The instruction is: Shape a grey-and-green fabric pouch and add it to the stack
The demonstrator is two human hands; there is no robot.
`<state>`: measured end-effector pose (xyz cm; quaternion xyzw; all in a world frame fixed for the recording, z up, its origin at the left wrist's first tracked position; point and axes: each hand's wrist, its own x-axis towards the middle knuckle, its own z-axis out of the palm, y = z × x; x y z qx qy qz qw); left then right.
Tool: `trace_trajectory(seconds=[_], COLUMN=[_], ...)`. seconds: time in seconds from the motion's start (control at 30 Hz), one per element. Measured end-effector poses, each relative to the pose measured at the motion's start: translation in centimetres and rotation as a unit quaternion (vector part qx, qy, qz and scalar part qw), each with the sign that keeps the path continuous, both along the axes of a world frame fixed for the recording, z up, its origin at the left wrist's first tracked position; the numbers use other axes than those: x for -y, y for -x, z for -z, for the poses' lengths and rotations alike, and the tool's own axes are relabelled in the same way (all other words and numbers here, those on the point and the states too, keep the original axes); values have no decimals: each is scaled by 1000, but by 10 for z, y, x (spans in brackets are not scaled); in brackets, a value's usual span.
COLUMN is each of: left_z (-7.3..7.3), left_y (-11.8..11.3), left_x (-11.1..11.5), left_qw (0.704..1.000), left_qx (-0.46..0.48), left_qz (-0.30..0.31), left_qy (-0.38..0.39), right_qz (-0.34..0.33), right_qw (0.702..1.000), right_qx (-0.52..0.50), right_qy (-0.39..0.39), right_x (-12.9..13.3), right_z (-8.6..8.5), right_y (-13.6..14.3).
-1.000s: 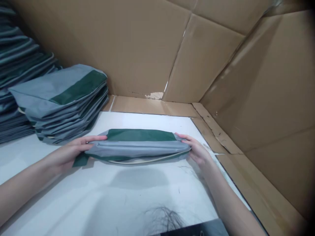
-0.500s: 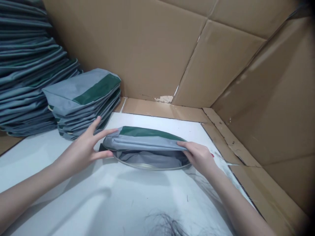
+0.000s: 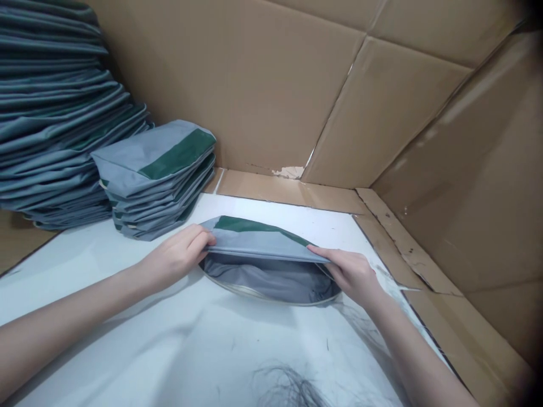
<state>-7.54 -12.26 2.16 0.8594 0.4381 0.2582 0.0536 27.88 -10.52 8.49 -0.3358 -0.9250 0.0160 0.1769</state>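
Nearby, two stacks of folded pouches (image 3: 155, 175) beside cardboard walls (image 3: 263, 85).

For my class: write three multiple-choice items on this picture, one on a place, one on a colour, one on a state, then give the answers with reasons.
1. Where is the small stack of folded bags?
A. left of the held bag
B. right of it
C. under it

2. What colour is the band on the held bag?
A. red
B. green
C. yellow

3. How is the held bag's mouth?
A. zipped flat
B. pulled open
C. taped shut

Answers:
A, it stands far left on the white table.
B, a dark green strip crosses the grey cloth.
B, the left hand and right hand lift the top edge, showing the grey lining.
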Motion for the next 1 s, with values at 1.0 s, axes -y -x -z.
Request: trace_trajectory(seconds=[1.0], left_z=[-61], left_y=[-3], left_x=[16], left_qw=[970], left_qx=[200], left_qz=[-122], left_qy=[57], right_qz=[121], right_qw=[976], right_qx=[-119], right_qy=[-139], right_x=[35], right_z=[-28], right_y=[47])
